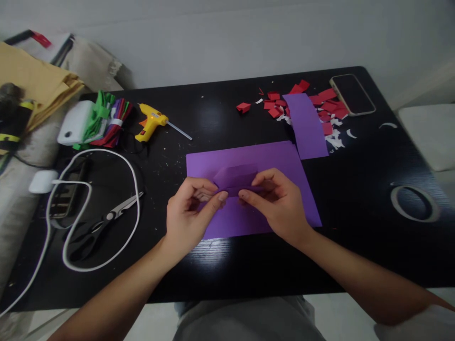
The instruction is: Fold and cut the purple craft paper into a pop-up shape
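Note:
Between my two hands is a small piece of purple paper (235,190), its near edge bent over into a narrow fold. My left hand (192,210) pinches its left end between thumb and fingers. At the right end, my right hand (280,201) pinches it the same way. Both hands are over a larger purple sheet (227,222) lying flat on the black table. Past that sheet's far right corner lies a curved purple strip (308,128), partly on top of red paper scraps (275,111).
A yellow glue gun (151,124) with a clear stick stands at the back left. Scissors (117,210) lie inside a loop of white cable (137,189). Bundled colored strips (112,121) rest near a white box (76,123). Rightward are a phone (352,94) and a tape roll (394,201).

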{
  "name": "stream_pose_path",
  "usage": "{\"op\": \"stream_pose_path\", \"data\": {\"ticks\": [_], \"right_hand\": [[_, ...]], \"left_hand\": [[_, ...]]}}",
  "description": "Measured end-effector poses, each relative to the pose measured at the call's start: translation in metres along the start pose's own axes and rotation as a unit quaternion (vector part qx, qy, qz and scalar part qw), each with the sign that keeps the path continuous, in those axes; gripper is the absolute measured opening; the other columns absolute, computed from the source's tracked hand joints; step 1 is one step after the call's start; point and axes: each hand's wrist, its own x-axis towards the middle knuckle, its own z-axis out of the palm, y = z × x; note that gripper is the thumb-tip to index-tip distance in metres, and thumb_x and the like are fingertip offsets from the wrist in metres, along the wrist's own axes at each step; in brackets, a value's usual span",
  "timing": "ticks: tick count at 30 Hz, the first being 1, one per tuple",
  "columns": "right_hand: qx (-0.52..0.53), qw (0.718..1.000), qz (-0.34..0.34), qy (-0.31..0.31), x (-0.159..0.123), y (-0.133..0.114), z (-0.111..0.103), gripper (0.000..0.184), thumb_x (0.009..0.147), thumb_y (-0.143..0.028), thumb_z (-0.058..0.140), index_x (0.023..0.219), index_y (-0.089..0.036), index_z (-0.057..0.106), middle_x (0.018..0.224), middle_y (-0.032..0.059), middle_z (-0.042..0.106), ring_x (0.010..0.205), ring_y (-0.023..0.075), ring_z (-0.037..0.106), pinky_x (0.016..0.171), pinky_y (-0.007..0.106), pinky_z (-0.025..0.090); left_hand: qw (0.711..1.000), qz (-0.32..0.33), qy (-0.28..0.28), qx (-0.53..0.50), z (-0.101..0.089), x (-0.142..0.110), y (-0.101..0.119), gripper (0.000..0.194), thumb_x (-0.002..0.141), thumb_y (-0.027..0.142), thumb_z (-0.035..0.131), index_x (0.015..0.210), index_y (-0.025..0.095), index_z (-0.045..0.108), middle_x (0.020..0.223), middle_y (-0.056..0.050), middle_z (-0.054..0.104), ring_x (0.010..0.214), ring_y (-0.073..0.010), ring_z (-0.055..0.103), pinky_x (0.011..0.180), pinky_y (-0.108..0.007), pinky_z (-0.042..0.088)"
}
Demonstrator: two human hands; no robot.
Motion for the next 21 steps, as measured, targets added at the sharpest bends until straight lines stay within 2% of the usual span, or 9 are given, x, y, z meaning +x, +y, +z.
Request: {"op": "stream_pose_path", "data": {"ticks": [5, 8, 11, 14, 17, 19, 21], "right_hand": [[-0.002, 0.999, -0.01, -0.053, -0.0003, -0.0002, -0.0012, 0.023, 0.079, -0.03, 0.092, 0.093, -0.023, 0.075, 0.085, -0.0017, 0.077, 0.073, 0.0127, 0.077, 0.072, 0.025, 0.066], [-0.026, 0.996, -0.004, -0.081, -0.0004, -0.002, -0.0013, 0.017, 0.08, -0.033, 0.091, 0.089, -0.023, 0.08, 0.08, 0.0002, 0.078, 0.073, 0.0141, 0.076, 0.072, 0.026, 0.065], [-0.04, 0.997, 0.0, -0.066, -0.0005, -0.0031, -0.0012, 0.016, 0.079, -0.031, 0.092, 0.082, -0.022, 0.079, 0.074, 0.0006, 0.078, 0.07, 0.0145, 0.076, 0.07, 0.027, 0.065], [-0.04, 0.998, 0.007, -0.037, -0.0007, -0.0023, -0.0014, 0.023, 0.072, -0.026, 0.096, 0.075, -0.021, 0.074, 0.07, -0.0005, 0.076, 0.068, 0.0143, 0.076, 0.068, 0.025, 0.063], [-0.017, 1.0, 0.019, -0.014, -0.0014, -0.0014, -0.0012, 0.038, 0.069, -0.024, 0.098, 0.076, -0.024, 0.06, 0.069, -0.0036, 0.074, 0.065, 0.0138, 0.076, 0.064, 0.024, 0.062], [0.011, 0.999, 0.035, -0.009, -0.0017, -0.0021, -0.0009, 0.045, 0.071, -0.024, 0.097, 0.088, -0.027, 0.055, 0.072, -0.0053, 0.075, 0.064, 0.0142, 0.076, 0.066, 0.026, 0.063], [0.027, 0.998, 0.055, -0.015, -0.0013, -0.0035, -0.0014, 0.056, 0.071, -0.023, 0.096, 0.108, -0.031, 0.054, 0.078, -0.0058, 0.077, 0.067, 0.0153, 0.076, 0.071, 0.03, 0.065]], "left_hand": [[1.0, 0.007, 0.005, 0.022, -0.0001, 0.0012, 0.0011, 0.016, 0.089, 0.013, 0.08, 0.096, 0.019, 0.066, 0.074, 0.004, 0.072, 0.064, -0.0069, 0.071, 0.064, -0.015, 0.056], [0.999, 0.008, 0.005, 0.043, -0.0008, 0.001, -0.0008, 0.015, 0.088, 0.016, 0.081, 0.095, 0.019, 0.068, 0.078, 0.003, 0.073, 0.066, -0.0072, 0.07, 0.065, -0.016, 0.056], [0.998, 0.016, -0.001, 0.06, -0.0015, 0.0001, -0.0027, 0.014, 0.089, 0.018, 0.082, 0.095, 0.02, 0.07, 0.082, 0.002, 0.074, 0.069, -0.0077, 0.069, 0.067, -0.017, 0.057], [0.997, 0.015, -0.004, 0.07, -0.0019, -0.001, -0.0033, 0.013, 0.09, 0.019, 0.081, 0.096, 0.02, 0.07, 0.085, 0.002, 0.074, 0.07, -0.008, 0.07, 0.069, -0.018, 0.057], [0.997, 0.007, -0.003, 0.073, -0.0021, -0.0016, -0.0032, 0.013, 0.091, 0.019, 0.08, 0.098, 0.021, 0.07, 0.085, 0.002, 0.074, 0.071, -0.0085, 0.07, 0.069, -0.019, 0.057], [0.997, 0.001, -0.005, 0.074, -0.0024, -0.0015, -0.0037, 0.013, 0.092, 0.019, 0.079, 0.098, 0.021, 0.068, 0.083, 0.003, 0.073, 0.072, -0.0086, 0.07, 0.069, -0.019, 0.056], [0.997, -0.005, -0.013, 0.072, -0.0032, -0.0007, -0.0046, 0.014, 0.093, 0.019, 0.078, 0.1, 0.021, 0.066, 0.083, 0.003, 0.071, 0.072, -0.0085, 0.068, 0.069, -0.019, 0.055]]}}
